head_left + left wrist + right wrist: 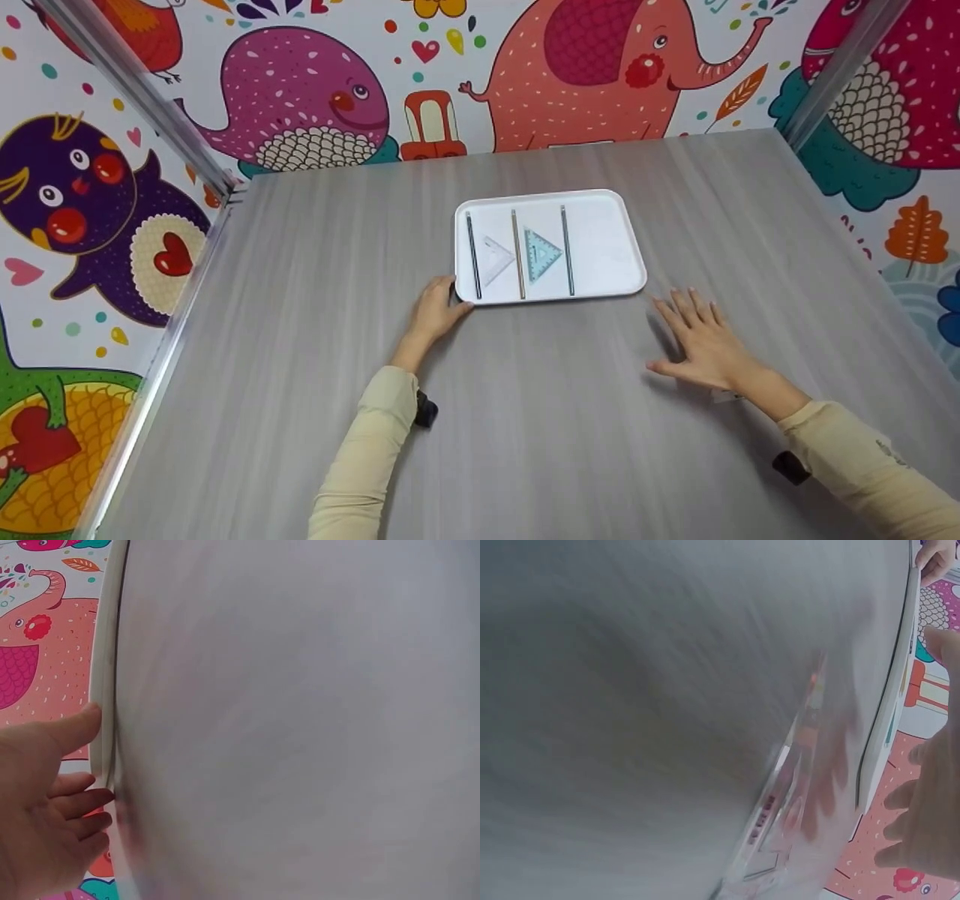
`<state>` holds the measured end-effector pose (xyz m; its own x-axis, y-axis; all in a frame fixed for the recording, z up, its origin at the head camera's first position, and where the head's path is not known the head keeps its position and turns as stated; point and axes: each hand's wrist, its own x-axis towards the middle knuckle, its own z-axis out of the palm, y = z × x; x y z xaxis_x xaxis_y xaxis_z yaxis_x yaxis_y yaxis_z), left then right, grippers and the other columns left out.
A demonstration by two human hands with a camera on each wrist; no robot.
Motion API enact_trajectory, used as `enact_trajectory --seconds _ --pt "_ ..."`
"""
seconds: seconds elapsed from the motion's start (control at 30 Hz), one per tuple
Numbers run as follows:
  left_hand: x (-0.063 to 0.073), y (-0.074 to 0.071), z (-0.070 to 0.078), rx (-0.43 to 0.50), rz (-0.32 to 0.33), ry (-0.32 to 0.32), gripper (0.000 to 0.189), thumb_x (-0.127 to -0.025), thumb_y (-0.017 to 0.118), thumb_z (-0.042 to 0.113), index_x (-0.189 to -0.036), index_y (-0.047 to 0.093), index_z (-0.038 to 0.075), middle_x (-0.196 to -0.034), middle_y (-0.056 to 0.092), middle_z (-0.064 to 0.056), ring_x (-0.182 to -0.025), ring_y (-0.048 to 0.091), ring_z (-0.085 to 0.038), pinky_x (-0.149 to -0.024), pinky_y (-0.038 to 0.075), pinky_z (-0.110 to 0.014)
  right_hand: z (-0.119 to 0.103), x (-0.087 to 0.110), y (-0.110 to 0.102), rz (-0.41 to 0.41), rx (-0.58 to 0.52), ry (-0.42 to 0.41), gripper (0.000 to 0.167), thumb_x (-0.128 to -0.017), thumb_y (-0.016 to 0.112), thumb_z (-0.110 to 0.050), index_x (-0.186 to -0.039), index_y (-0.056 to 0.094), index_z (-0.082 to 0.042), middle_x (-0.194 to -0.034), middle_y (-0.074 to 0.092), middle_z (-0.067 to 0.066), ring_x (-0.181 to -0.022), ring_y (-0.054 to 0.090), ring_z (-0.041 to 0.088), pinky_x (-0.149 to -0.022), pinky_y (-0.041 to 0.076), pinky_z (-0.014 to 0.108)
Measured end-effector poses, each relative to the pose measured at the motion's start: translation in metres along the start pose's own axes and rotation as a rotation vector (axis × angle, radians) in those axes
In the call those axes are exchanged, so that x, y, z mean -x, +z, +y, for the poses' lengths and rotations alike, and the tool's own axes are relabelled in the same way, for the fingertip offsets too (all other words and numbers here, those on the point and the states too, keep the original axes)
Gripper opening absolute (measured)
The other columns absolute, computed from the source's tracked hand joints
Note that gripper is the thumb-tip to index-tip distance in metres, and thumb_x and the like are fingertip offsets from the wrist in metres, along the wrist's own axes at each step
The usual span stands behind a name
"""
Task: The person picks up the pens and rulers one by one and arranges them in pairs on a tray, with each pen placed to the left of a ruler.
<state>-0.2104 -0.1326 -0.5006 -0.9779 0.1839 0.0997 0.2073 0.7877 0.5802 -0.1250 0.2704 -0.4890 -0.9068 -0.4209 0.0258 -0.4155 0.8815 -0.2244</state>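
Note:
A white tray lies on the grey table. In it, three pencils stand apart in a row: a dark one, a gold-brown one and a dark teal one. A clear set square and a teal set square lie between them. My left hand holds the tray's near left corner, with thumb and fingers at the rim. My right hand hovers with spread fingers, right of the tray. Below it, a clear plastic ruler-like piece with printed marks lies on the table, mostly hidden in the head view.
Walls with printed cartoon animals close in the table at the back and sides. Metal frame posts rise at the back corners. A dark strap device sits at each wrist.

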Motion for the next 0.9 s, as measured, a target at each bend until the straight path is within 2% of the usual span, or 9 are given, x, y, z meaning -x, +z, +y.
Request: enact_trajectory --seconds 0.2,0.53,0.9 --pt "-0.002 0.000 0.001 0.011 0.005 0.017 0.050 -0.079 0.070 0.016 -0.118 0.052 -0.011 -0.115 0.055 -0.024 -0.110 0.050 -0.035 -0.097 0.039 -0.041 0.003 0.006 -0.003 -0.029 -0.029 0.016 0.109 -0.066 0.065 -0.064 -0.144 0.019 -0.004 -0.145 0.016 0.028 -0.131 0.013 0.048 -0.100 0.015 0.065" --pt "-0.001 0.000 0.000 0.012 -0.008 -0.010 0.052 -0.079 0.069 0.017 -0.120 0.051 -0.010 -0.118 0.053 -0.024 -0.113 0.049 -0.034 -0.098 0.038 -0.040 0.011 0.018 -0.002 -0.039 -0.075 0.050 0.121 -0.058 0.069 -0.066 -0.145 0.011 -0.006 -0.144 0.018 0.030 -0.129 0.015 0.050 -0.100 0.017 0.064" --pt "0.000 -0.001 0.001 0.002 -0.002 -0.003 0.051 -0.080 0.069 0.017 -0.119 0.051 -0.009 -0.117 0.054 -0.024 -0.112 0.049 -0.034 -0.097 0.038 -0.041 0.020 0.034 -0.006 -0.040 -0.091 0.124 0.127 -0.057 0.071 -0.065 -0.141 0.010 0.007 -0.139 0.019 0.037 -0.125 0.019 0.054 -0.098 0.020 0.063"
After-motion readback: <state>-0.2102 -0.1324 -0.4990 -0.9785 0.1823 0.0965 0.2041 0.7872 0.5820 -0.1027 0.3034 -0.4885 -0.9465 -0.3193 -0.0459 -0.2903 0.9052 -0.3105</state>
